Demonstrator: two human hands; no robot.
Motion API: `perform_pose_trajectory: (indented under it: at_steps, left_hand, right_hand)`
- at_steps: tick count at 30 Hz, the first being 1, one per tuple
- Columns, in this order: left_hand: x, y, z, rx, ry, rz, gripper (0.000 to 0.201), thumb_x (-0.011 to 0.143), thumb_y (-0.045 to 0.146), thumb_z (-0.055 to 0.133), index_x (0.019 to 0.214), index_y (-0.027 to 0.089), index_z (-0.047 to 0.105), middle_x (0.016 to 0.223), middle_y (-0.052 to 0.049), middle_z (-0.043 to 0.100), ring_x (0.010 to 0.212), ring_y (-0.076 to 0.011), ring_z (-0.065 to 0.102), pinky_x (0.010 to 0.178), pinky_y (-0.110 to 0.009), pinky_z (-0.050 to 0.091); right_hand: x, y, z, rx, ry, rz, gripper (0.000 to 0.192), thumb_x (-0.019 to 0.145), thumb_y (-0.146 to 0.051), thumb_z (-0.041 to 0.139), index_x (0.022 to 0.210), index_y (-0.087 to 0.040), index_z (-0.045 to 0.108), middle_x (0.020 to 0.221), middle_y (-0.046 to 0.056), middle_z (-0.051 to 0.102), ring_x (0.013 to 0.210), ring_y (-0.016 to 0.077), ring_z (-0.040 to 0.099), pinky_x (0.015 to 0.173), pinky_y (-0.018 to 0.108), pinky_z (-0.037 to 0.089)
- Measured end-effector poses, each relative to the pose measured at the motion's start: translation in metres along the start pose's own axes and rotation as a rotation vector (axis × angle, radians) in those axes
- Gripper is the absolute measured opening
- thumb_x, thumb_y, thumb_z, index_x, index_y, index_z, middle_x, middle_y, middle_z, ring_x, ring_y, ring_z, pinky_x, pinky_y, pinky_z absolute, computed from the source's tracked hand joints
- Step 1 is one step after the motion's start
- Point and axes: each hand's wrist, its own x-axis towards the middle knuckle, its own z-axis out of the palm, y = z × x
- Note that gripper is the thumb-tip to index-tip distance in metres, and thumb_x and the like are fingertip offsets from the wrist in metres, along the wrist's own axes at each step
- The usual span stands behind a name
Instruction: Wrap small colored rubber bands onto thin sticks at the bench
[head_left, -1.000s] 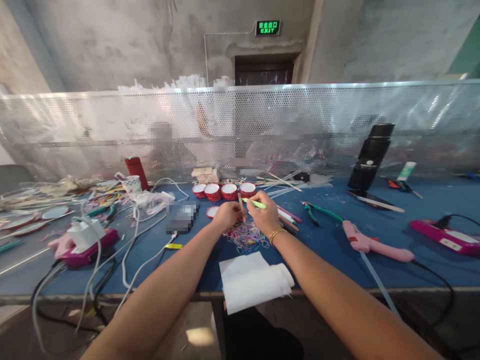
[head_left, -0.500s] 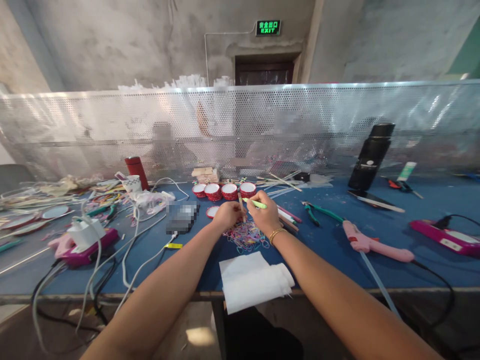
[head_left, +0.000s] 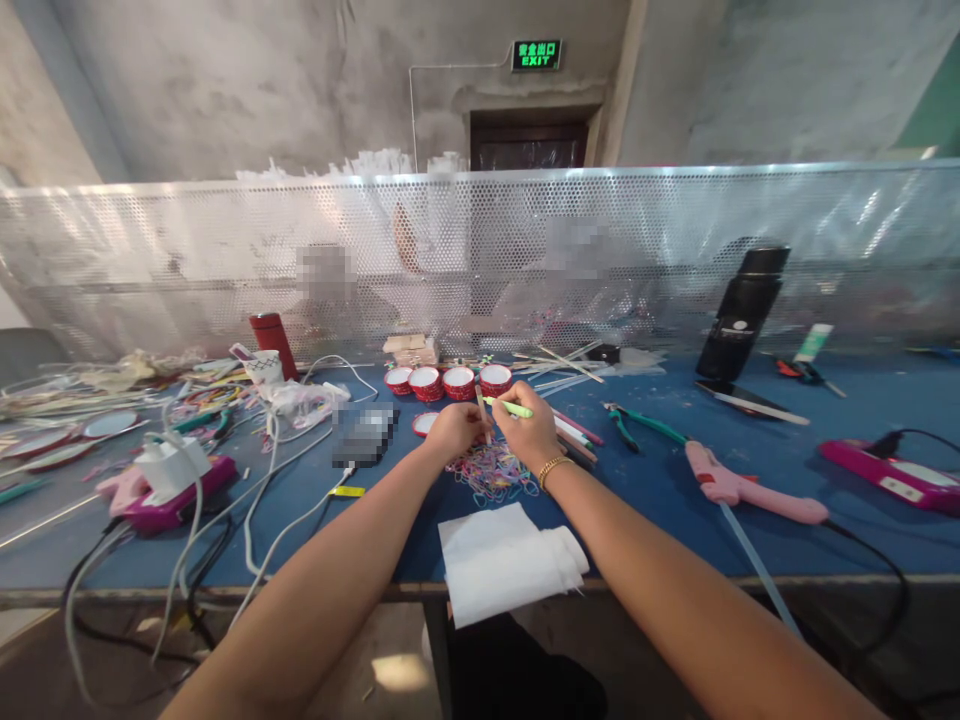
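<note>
Slim light-green marker point(head_left: 517, 408) beside slender tan stick point(head_left: 481, 402)
At the tangled multicoloured band heap's point(head_left: 493, 476) far edge, left hand point(head_left: 456, 432) pinches the stick, right hand point(head_left: 531, 428) pinches the marker.

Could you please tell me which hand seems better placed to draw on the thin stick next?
Probably the right hand: it grips the light-green pen, one end of which points toward the thin stick, while the left hand is occupied holding that stick.

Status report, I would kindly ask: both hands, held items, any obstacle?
Left hand holding thin stick. Right hand gripping green pen, tip close to stick, contact unclear. Coloured loops heaped just below hands; nothing visibly blocking pen.
</note>
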Motion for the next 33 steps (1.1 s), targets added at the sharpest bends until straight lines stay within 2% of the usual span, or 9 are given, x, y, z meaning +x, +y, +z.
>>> perform_pose_trajectory:
  at_steps: [10, 15, 20, 26, 33]
  left_hand:
    - [-0.007, 0.011, 0.002, -0.025, 0.004, -0.030, 0.012, 0.079, 0.012, 0.068, 0.067, 0.015, 0.065, 0.057, 0.002, 0.063, 0.051, -0.0101, 0.057, 0.058, -0.022, 0.047]
    - [-0.006, 0.010, 0.002, 0.014, 0.027, -0.043, 0.012, 0.077, 0.016, 0.073, 0.068, 0.015, 0.066, 0.056, 0.003, 0.062, 0.050, -0.0090, 0.056, 0.055, -0.020, 0.044]
    - [-0.008, 0.013, 0.002, -0.024, 0.022, -0.049, 0.010, 0.077, 0.012, 0.071, 0.068, 0.015, 0.066, 0.056, 0.002, 0.063, 0.049, -0.0092, 0.055, 0.054, -0.020, 0.044]
    - [-0.008, 0.014, 0.002, -0.005, 0.010, -0.040, 0.012, 0.078, 0.014, 0.071, 0.068, 0.015, 0.065, 0.057, 0.002, 0.064, 0.051, -0.0091, 0.056, 0.056, -0.020, 0.046]
    - [-0.004, 0.010, 0.002, -0.033, 0.018, -0.063, 0.010, 0.077, 0.012, 0.072, 0.070, 0.016, 0.066, 0.057, 0.003, 0.064, 0.050, -0.0089, 0.056, 0.054, -0.020, 0.044]
  right_hand:
    - [0.000, -0.002, 0.000, 0.028, -0.013, -0.005, 0.012, 0.081, -0.035, 0.057, 0.073, -0.026, 0.053, 0.066, -0.001, 0.066, 0.062, 0.0195, 0.062, 0.061, 0.030, 0.045]
    - [0.000, -0.001, 0.000, 0.020, -0.015, 0.025, 0.013, 0.081, -0.036, 0.058, 0.073, -0.027, 0.053, 0.065, -0.001, 0.066, 0.062, 0.0195, 0.062, 0.060, 0.030, 0.045]
    - [0.001, 0.000, 0.000, 0.032, 0.005, 0.037, 0.014, 0.080, -0.036, 0.058, 0.072, -0.027, 0.052, 0.065, 0.000, 0.065, 0.062, 0.0199, 0.061, 0.060, 0.030, 0.045]
    - [0.000, -0.001, 0.000, 0.054, -0.035, 0.023, 0.013, 0.081, -0.036, 0.057, 0.073, -0.027, 0.053, 0.066, 0.000, 0.066, 0.062, 0.0200, 0.063, 0.060, 0.030, 0.046]
    - [0.001, 0.002, 0.001, 0.024, -0.002, 0.039, 0.013, 0.080, -0.036, 0.058, 0.073, -0.027, 0.052, 0.065, 0.000, 0.065, 0.063, 0.0202, 0.062, 0.060, 0.029, 0.046]
